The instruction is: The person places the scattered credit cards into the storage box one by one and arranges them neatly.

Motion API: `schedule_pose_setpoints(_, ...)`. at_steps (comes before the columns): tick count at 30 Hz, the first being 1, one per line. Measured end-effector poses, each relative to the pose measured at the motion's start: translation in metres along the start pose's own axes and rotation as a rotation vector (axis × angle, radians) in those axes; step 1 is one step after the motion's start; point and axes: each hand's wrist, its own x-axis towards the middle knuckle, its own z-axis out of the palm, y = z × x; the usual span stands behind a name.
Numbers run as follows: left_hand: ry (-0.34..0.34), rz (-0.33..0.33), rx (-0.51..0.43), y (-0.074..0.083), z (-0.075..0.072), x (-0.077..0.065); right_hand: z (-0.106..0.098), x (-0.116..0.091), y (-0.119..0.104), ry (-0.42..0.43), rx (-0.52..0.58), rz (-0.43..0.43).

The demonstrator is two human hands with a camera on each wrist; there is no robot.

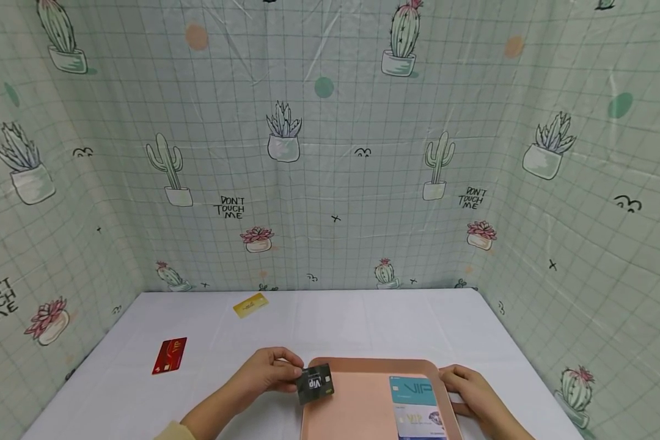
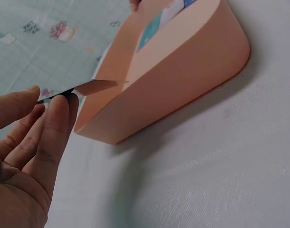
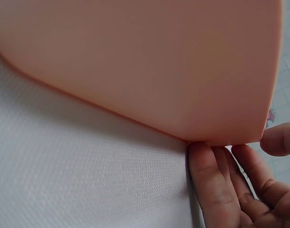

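My left hand pinches a black card marked VIP between thumb and fingers. The card is tilted over the left rim of a shallow pink tray. In the left wrist view, the card appears edge-on, its far end overlapping the tray wall. At the tray's far right corner, my right hand holds the outer side, with fingertips against the wall. Inside the tray, along its right side, lie a teal card and a white card; a blue edge shows below them.
A red card lies on the white table to the left. Farther back is a yellow card. A cactus-print cloth hangs behind the table and along both sides.
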Motion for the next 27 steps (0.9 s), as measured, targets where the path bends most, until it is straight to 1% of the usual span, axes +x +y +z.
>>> schedule_pose_setpoints(2, 0.002, 0.002, -0.003, 0.0, 0.001, -0.001, 0.001, 0.0, 0.0, 0.013, 0.0, 0.009)
schedule_pose_setpoints(8, -0.01, 0.013, -0.002, 0.001, 0.006, -0.003, 0.002, -0.002, 0.0, 0.006, -0.011, 0.007)
schedule_pose_setpoints(11, -0.018, 0.012, 0.004, -0.001, 0.008, -0.003, 0.002, -0.003, 0.0, 0.01, 0.003, 0.013)
schedule_pose_setpoints(19, -0.017, -0.003, 0.034, -0.007, 0.012, -0.002, 0.001, -0.003, 0.0, -0.004, 0.004, 0.015)
schedule_pose_setpoints(27, -0.039, -0.024, 0.044, -0.012, 0.015, -0.004, 0.002, -0.003, 0.002, -0.005, -0.002, -0.005)
